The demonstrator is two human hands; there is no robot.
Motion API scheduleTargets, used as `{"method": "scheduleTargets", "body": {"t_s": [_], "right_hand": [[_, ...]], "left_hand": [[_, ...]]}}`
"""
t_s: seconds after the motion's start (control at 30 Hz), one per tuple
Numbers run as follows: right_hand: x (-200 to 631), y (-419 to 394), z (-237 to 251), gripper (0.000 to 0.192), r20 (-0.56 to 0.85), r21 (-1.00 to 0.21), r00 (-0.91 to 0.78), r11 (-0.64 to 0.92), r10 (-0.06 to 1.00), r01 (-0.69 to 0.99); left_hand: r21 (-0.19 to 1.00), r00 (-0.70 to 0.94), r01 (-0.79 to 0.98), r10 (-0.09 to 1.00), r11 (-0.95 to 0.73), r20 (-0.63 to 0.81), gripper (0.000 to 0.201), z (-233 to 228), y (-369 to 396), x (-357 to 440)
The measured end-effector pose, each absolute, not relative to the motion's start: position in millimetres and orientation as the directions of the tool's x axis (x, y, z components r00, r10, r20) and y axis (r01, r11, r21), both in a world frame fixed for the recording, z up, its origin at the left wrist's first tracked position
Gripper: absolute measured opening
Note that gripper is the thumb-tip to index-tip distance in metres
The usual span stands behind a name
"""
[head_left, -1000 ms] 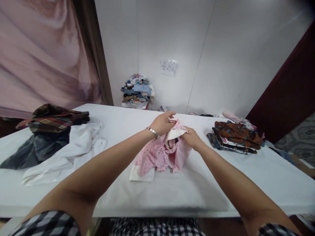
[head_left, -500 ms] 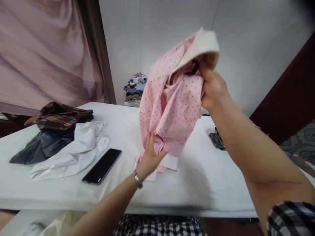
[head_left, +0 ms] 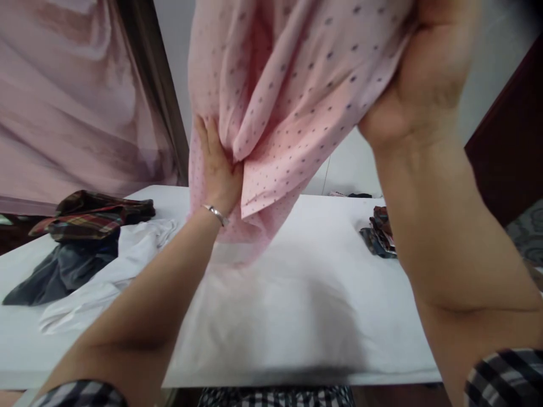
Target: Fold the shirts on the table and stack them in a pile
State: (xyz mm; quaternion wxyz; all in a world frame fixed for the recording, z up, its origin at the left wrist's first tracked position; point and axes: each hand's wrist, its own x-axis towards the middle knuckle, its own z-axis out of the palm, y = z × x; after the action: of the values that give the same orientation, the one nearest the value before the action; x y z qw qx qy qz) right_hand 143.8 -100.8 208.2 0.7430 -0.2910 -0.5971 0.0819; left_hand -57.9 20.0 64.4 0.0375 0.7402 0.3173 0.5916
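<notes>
Left fingers spread flat, right hand aloft: a pink garment (head_left: 297, 113) hangs between.
The left hand (head_left: 220, 169) lies against the cloth, thumb apart; the right hand (head_left: 428, 73) holds its upper edge, but how those fingers pinch I cannot tell, the tips being out of sight. Pale pink with small dark dots, the garment falls in deep soft folds above the white table (head_left: 305, 316), its lower end blurred.

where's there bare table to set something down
Between the left forearm and the right forearm, bare tabletop runs from below the dotted pink garment to the near edge, and right toward the clothes pile. Crowded at left: plaid garment, grey garment, white garment. Left forearm hides some table.
</notes>
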Motion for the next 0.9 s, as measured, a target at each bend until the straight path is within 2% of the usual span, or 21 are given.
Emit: {"method": "scheduleTargets", "body": {"t_s": [0.03,0.1,0.17,0.23,0.27,0.33,0.4,0.5,0.6,0.7,0.8,0.9], "right_hand": [[158.0,-103.3,208.3,0.061,0.869,-0.476,0.277,0.847,0.411,0.237],[196.0,-98.8,196.0,0.045,0.889,-0.419,0.299,0.88,0.347,0.225],[238.5,-86.2,164.2,0.035,0.838,-0.459,0.389,0.88,0.383,0.123],[276.9,-75.1,113.0,0.027,0.651,-0.596,0.581,0.803,0.488,-0.006],[292.9,-73.3,81.7,0.025,0.499,-0.713,0.682,0.701,0.535,-0.029],[317.2,-80.8,13.9,0.018,0.106,-0.958,0.777,0.272,0.62,-0.086],[332.2,-102.1,-50.4,0.013,-0.087,-0.988,0.795,0.049,0.6,-0.145],[342.0,-142.4,-120.7,0.014,-0.215,-0.977,0.817,-0.108,0.535,-0.186],[340.7,-165.5,-155.7,0.019,-0.23,-0.971,0.806,-0.179,0.545,-0.156],[326.0,-160.5,-168.7,0.024,-0.136,-0.983,0.717,-0.185,0.684,-0.01],[297.1,-137.2,-173.6,0.026,0.021,-0.941,0.56,-0.172,0.828,0.291],[264.0,-112.1,-177.8,0.028,0.189,-0.752,0.3,-0.058,0.935,0.656]], "left_hand": [[0.374,0.11,0.435,0.46,-0.819,0.881,0.078,75.6,31.3,-53.5],[0.28,0.268,0.433,0.419,-0.857,0.867,0.076,89.8,56.0,-37.6],[0.252,0.484,0.411,0.444,-0.876,0.754,0.077,88.3,81.6,-15.7],[0.288,0.614,0.409,0.494,-0.866,0.616,0.079,68.8,104.0,5.1],[0.321,0.635,0.42,0.528,-0.849,0.564,0.078,52.9,112.6,12.6],[0.381,0.62,0.472,0.607,-0.795,0.497,0.073,12.6,121.6,17.9],[0.412,0.597,0.561,0.696,-0.718,0.399,0.065,-31.8,117.3,9.2],[0.4,0.618,0.638,0.748,-0.658,0.242,0.05,-89.6,87.6,-22.1],[0.38,0.676,0.637,0.723,-0.671,0.141,0.047,-127.2,45.8,-55.0],[0.287,0.739,0.609,0.66,-0.739,0.131,0.044,-147.6,15.9,-72.1],[0.187,0.731,0.652,0.674,-0.735,0.103,0.031,-155.3,7.3,-71.4],[0.115,0.72,0.675,0.685,-0.729,0.111,0.03,-151.9,11.1,-63.0]]}}
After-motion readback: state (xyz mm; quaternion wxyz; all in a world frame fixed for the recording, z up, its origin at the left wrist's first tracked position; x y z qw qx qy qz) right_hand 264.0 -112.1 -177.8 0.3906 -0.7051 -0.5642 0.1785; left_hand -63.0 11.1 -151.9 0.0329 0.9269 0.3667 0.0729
